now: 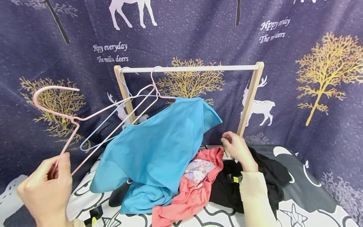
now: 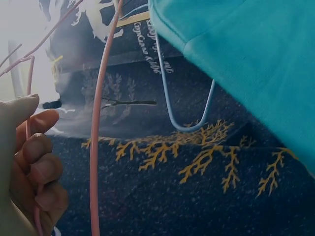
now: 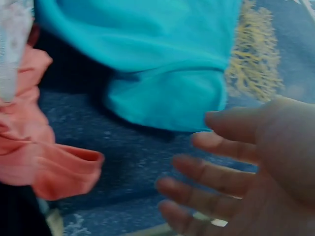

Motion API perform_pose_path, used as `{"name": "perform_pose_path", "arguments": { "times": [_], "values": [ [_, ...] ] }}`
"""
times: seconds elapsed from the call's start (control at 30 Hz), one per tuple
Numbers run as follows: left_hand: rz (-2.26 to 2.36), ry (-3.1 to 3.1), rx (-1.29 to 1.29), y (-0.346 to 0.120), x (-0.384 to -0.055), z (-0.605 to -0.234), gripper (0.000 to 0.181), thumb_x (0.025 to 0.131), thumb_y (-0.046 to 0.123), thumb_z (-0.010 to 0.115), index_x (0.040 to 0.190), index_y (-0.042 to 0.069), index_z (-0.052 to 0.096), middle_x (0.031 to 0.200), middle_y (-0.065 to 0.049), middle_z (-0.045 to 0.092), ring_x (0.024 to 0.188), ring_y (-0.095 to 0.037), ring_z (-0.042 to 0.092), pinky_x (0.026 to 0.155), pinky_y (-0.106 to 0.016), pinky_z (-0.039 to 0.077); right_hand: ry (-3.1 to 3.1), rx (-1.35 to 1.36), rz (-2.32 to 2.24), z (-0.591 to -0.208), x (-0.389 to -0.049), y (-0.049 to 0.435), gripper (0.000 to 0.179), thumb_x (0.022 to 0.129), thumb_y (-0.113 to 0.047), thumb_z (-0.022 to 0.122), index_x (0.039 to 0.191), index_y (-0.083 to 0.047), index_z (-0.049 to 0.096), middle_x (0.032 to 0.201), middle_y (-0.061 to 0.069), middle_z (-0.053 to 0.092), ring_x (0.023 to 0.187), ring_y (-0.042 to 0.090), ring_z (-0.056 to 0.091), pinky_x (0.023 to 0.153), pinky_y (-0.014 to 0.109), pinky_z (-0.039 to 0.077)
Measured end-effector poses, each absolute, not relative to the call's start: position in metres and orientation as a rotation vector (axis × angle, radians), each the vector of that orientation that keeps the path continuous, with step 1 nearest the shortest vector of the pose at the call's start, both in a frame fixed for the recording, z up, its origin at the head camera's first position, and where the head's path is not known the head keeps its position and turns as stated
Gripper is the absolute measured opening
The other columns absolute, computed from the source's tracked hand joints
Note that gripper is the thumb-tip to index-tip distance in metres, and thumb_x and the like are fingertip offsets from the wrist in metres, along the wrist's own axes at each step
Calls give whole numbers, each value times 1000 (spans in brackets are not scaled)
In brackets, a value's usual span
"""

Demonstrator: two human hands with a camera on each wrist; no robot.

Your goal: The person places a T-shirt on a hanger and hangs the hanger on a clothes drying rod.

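Observation:
At the left of the head view, my left hand (image 1: pixel 46 189) grips one arm of a pink hanger (image 1: pixel 95 113), its hook tipped to the left and its far end reaching toward the rack. A blue T-shirt (image 1: pixel 158 142) hangs on another pink hanger (image 1: pixel 154 78), which is hooked over the white bar of a small clothes rack (image 1: pixel 193 68). In the right wrist view, my right hand (image 3: pixel 241 167) has its fingers spread and holds nothing; the shirt's sleeve (image 3: pixel 172 98) lies just beyond its fingertips. The shirt's lower part rests bunched on the bedding.
A light blue hanger (image 1: pixel 124 83) hangs at the bar's left end, behind the pink ones. A coral garment (image 1: pixel 195 195) with a printed patch and black clothing (image 1: pixel 266 170) lie on the patterned bedding (image 1: pixel 300 205). A dark deer-print curtain (image 1: pixel 198 37) hangs behind the rack.

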State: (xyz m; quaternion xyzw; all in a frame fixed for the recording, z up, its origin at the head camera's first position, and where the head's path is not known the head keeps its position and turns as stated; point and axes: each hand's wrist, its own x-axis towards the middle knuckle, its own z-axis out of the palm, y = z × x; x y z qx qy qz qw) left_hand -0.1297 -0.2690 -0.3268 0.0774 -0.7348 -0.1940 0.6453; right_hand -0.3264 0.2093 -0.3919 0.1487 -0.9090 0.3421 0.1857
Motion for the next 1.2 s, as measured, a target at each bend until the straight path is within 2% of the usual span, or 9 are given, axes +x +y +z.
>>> {"name": "perform_pose_path", "arguments": {
  "times": [0.03,0.1,0.17,0.37,0.47,0.7,0.87,1.1,1.2],
  "values": [
    [-452,-1664,184,-269,-129,-326,34,90,27,67,81,-5,71,54,5,46,56,20,24,58,-12,22,-2601,424,953,-394,-328,208,24,98,-15,58,115,1,62,99,15,66,86,29,62,78,49,47],
    [-455,-1643,197,-268,-126,-324,34,89,27,67,78,-5,71,53,8,43,57,20,25,58,-12,22,-2678,433,902,-400,-332,204,26,96,-13,59,117,2,61,99,15,65,86,28,61,80,49,48],
    [-463,-1624,214,-267,-122,-322,34,89,27,68,78,-6,71,55,19,40,56,20,25,58,-11,22,-2745,435,841,-405,-335,201,30,94,-11,59,121,3,59,100,17,63,88,30,61,82,50,47],
    [-533,-1630,305,-266,-109,-320,33,89,26,69,85,-6,74,63,39,33,54,19,26,57,-6,22,-2822,404,703,-420,-340,193,35,89,-6,58,122,9,58,106,27,62,104,44,58,91,54,43],
    [-525,-1625,265,-265,-109,-319,33,89,26,70,82,-6,73,60,35,35,54,18,26,57,-7,22,-2832,363,679,-427,-344,192,32,89,-6,58,117,10,60,106,28,62,105,45,58,90,54,44],
    [-464,-1665,99,-256,-121,-318,33,88,27,69,74,-3,69,52,1,41,55,13,25,57,-12,20,-2856,251,699,-438,-348,191,20,87,-3,57,102,5,68,99,24,66,95,41,62,83,51,48],
    [-470,-1692,9,-249,-128,-319,29,88,26,70,76,0,71,53,-1,41,52,8,25,55,-13,19,-2772,205,760,-440,-349,193,14,89,-5,54,90,-1,67,87,18,66,84,37,63,77,49,48],
    [-437,-1730,-47,-240,-133,-318,34,90,33,67,78,2,72,51,0,42,49,3,24,51,-15,17,-2662,168,886,-422,-341,193,16,96,-12,50,93,-2,61,80,13,61,76,34,60,73,49,46],
    [-439,-1735,-65,-234,-135,-316,36,90,35,65,78,2,73,51,1,42,47,-1,26,48,-22,20,-2604,135,929,-410,-334,192,17,98,-16,47,90,-3,56,76,13,57,74,35,59,71,49,45]
  ]
}}
